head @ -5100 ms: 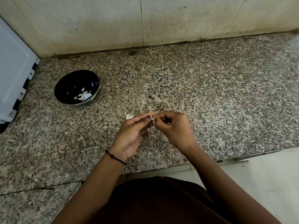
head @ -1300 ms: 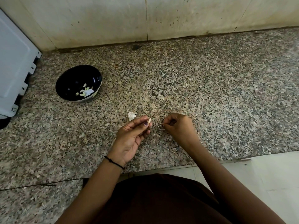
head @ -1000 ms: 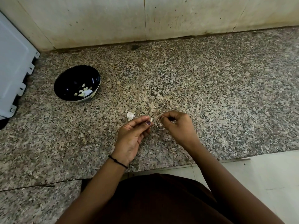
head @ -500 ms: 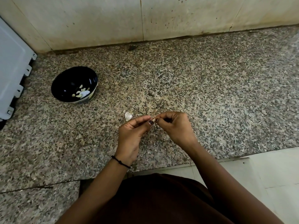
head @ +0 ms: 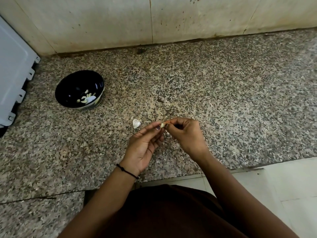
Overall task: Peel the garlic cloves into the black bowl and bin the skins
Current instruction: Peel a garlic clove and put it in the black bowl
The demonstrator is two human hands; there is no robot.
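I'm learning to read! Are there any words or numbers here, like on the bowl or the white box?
None can be read. The black bowl bears only a pale pattern on its outer wall, too blurred to make out; the white box shows a plain panel.

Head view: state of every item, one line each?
black bowl, upright on the granite counter, peeled cloves inside
garlic clove, pinched between both hands, skin partly loose
left hand, pinches the clove
right hand, pinches the clove
loose garlic piece, lying on the counter, skin on, untouched
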